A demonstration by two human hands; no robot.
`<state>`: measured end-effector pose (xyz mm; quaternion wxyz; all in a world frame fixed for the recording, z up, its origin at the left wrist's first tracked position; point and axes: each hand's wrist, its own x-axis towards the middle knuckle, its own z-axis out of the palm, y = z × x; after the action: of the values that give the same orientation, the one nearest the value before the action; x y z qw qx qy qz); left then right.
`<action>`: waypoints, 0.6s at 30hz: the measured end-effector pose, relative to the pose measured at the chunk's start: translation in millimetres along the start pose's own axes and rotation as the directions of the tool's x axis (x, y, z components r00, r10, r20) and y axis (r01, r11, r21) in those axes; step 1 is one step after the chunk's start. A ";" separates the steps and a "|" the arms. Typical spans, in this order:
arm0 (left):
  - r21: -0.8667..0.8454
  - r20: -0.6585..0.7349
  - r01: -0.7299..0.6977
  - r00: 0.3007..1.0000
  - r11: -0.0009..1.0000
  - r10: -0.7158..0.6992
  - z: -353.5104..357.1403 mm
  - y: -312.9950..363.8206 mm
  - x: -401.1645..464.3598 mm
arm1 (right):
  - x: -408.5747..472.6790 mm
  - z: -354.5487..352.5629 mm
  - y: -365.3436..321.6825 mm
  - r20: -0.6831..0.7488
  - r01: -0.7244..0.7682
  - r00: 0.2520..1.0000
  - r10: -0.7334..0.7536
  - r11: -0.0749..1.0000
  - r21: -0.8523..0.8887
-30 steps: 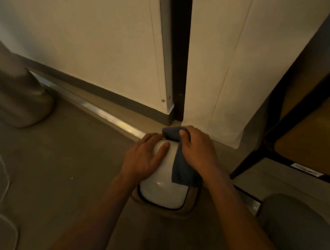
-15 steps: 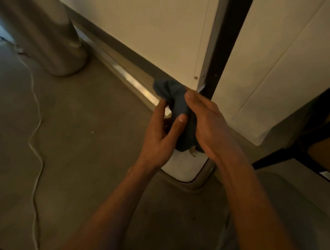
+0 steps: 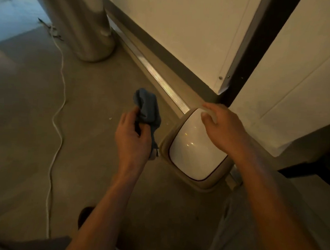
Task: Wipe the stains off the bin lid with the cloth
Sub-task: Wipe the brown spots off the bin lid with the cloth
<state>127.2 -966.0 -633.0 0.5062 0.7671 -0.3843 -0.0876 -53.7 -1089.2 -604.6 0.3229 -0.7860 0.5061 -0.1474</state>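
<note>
You have one cloth (image 3: 148, 109) and one bin lid (image 3: 191, 151), which sits on the floor by the wall. Your left hand (image 3: 133, 138) grips the cloth, now left of the lid instead of above it. Your right hand (image 3: 220, 126) has let go and hovers, fingers relaxed, over the lid's far corner.

An office or commercial interior, seemingly: a bare grey concrete floor (image 3: 93, 165), a thick round metal column (image 3: 83, 23) standing on it, a white cable (image 3: 58, 107) trailing past the column's base, and white panel walls (image 3: 184, 30) right of the column.
</note>
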 end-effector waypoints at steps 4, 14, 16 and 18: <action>0.150 0.161 -0.024 0.987 0.988 0.000 20.8 -12.5 -39.7 | -3.3 16.9 15.9 0.001 -0.014 1.000 0.014 0.987 -0.159; 0.325 0.295 -0.237 0.945 0.916 0.140 47.4 -37.9 -84.4 | -6.2 27.3 25.0 -0.074 -0.021 0.997 -0.008 0.922 -0.386; 0.286 0.313 -0.256 0.936 0.923 0.163 58.5 -43.2 -72.6 | -7.9 28.5 25.1 -0.092 -0.027 0.996 -0.010 0.919 -0.394; 0.171 0.333 -0.142 0.940 0.975 0.079 67.6 -42.6 -59.7 | -8.8 30.2 24.5 -0.111 -0.036 0.994 -0.010 0.916 -0.399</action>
<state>72.1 -965.3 -716.1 0.3639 0.7646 -0.5115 -0.1461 -57.9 -1077.3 -642.4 0.1278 -0.8227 0.5479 -0.0819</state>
